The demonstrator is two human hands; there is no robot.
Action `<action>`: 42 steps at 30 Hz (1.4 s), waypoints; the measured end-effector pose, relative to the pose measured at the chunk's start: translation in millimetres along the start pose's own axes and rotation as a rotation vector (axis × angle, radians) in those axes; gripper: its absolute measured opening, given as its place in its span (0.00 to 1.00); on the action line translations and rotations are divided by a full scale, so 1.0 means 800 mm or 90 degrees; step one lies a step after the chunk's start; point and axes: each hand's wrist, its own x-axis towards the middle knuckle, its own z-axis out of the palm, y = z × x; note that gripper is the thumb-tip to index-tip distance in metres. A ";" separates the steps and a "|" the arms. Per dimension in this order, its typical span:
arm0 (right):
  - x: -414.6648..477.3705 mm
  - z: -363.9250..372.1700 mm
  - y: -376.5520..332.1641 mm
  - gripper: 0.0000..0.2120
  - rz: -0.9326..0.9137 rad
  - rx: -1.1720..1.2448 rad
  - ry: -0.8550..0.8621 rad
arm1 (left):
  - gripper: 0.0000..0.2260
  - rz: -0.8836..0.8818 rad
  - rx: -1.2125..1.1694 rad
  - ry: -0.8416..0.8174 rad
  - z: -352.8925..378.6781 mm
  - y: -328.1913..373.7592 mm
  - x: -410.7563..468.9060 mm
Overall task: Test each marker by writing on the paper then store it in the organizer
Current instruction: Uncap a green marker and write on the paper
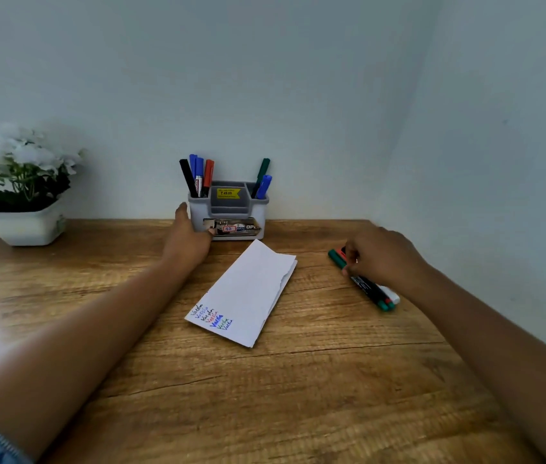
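A grey organizer (229, 209) stands at the back of the wooden table, with several markers upright in its left pocket (198, 177) and two in its right pocket (262, 182). My left hand (187, 237) grips the organizer's left front corner. A folded white paper (248, 293) lies in the middle, with several coloured written lines near its lower left corner. To the right lie a few loose markers (373, 293) side by side. My right hand (380, 257) rests over them, its fingers pinching one of the markers; which one I cannot tell.
A white pot of white flowers (25, 195) stands at the back left. The wooden table (264, 396) reaches to a pale wall behind and a wall on the right close to the loose markers.
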 end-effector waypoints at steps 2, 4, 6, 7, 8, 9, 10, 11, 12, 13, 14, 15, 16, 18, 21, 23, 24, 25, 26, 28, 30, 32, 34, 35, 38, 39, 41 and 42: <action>-0.001 0.004 -0.003 0.11 0.004 -0.018 -0.005 | 0.33 -0.025 0.023 -0.004 -0.004 0.001 -0.010; -0.003 0.006 -0.005 0.12 0.011 -0.028 0.001 | 0.31 -0.037 0.019 -0.018 -0.010 0.003 -0.026; -0.004 0.007 -0.006 0.12 0.018 -0.024 0.001 | 0.29 -0.028 0.013 -0.052 -0.019 0.005 -0.049; -0.004 0.008 -0.006 0.12 0.021 -0.022 -0.002 | 0.28 -0.010 0.024 -0.087 -0.024 0.006 -0.062; -0.003 0.009 -0.006 0.11 0.023 -0.020 -0.006 | 0.27 0.011 0.040 -0.140 -0.030 0.006 -0.074; -0.003 0.011 -0.007 0.12 0.026 -0.017 -0.006 | 0.26 0.031 0.063 -0.209 -0.036 0.007 -0.086; -0.003 0.012 -0.008 0.13 0.029 -0.016 -0.006 | 0.26 0.052 0.101 -0.284 -0.044 0.007 -0.098; -0.003 0.013 -0.010 0.14 0.027 -0.016 -0.008 | 0.25 0.079 0.161 -0.352 -0.051 0.007 -0.107; -0.003 0.013 -0.011 0.14 0.024 -0.012 -0.012 | 0.25 0.110 0.239 -0.408 -0.059 0.007 -0.114; -0.004 0.013 -0.012 0.13 0.023 0.000 -0.012 | 0.27 0.144 0.316 -0.452 -0.065 0.006 -0.120; -0.006 0.011 -0.014 0.13 0.025 0.021 -0.005 | 0.32 0.176 0.375 -0.484 -0.070 0.005 -0.123; -0.008 0.008 -0.017 0.13 0.021 0.046 0.013 | 0.38 0.197 0.409 -0.506 -0.073 0.004 -0.124; -0.010 0.005 -0.019 0.12 0.010 0.071 0.039 | 0.43 0.206 0.425 -0.520 -0.074 0.002 -0.124; -0.018 -0.005 -0.028 0.09 -0.032 0.126 0.077 | 0.48 0.217 0.442 -0.543 -0.074 0.000 -0.120; -0.037 -0.021 -0.050 0.06 -0.154 0.187 0.042 | 0.49 0.241 0.468 -0.568 -0.071 0.002 -0.116; -0.045 -0.021 -0.063 0.06 -0.242 0.164 0.027 | 0.48 0.240 0.473 -0.559 -0.069 0.001 -0.115; -0.046 -0.018 -0.067 0.06 -0.278 0.141 0.039 | 0.48 0.230 0.459 -0.542 -0.069 0.001 -0.116; -0.046 -0.015 -0.070 0.07 -0.309 0.113 0.058 | 0.45 0.216 0.430 -0.515 -0.068 0.002 -0.118; -0.047 -0.012 -0.072 0.07 -0.337 0.088 0.078 | 0.42 0.206 0.389 -0.481 -0.068 0.004 -0.121; -0.048 -0.009 -0.073 0.07 -0.385 0.073 0.130 | 0.36 0.231 0.301 -0.411 -0.070 0.011 -0.126; -0.051 -0.009 -0.075 0.06 -0.421 0.100 0.184 | 0.30 0.306 0.291 -0.362 -0.069 0.022 -0.134; -0.054 -0.009 -0.079 0.05 -0.454 0.114 0.244 | 0.24 0.381 0.320 -0.317 -0.065 0.032 -0.143; -0.057 -0.009 -0.082 0.06 -0.480 0.105 0.288 | 0.19 0.412 0.330 -0.274 -0.062 0.040 -0.149; -0.058 -0.009 -0.083 0.06 -0.493 0.102 0.297 | 0.16 0.417 0.336 -0.262 -0.063 0.042 -0.149; -0.059 -0.014 -0.081 0.11 -0.507 0.136 0.274 | 0.08 0.446 0.341 -0.225 -0.073 0.048 -0.149; -0.059 -0.016 -0.080 0.12 -0.506 0.152 0.263 | 0.07 0.461 0.343 -0.216 -0.077 0.049 -0.149; -0.059 -0.020 -0.078 0.11 -0.508 0.166 0.238 | 0.09 0.495 0.347 -0.197 -0.081 0.049 -0.151; -0.058 -0.021 -0.078 0.10 -0.509 0.172 0.222 | 0.11 0.511 0.349 -0.188 -0.083 0.047 -0.151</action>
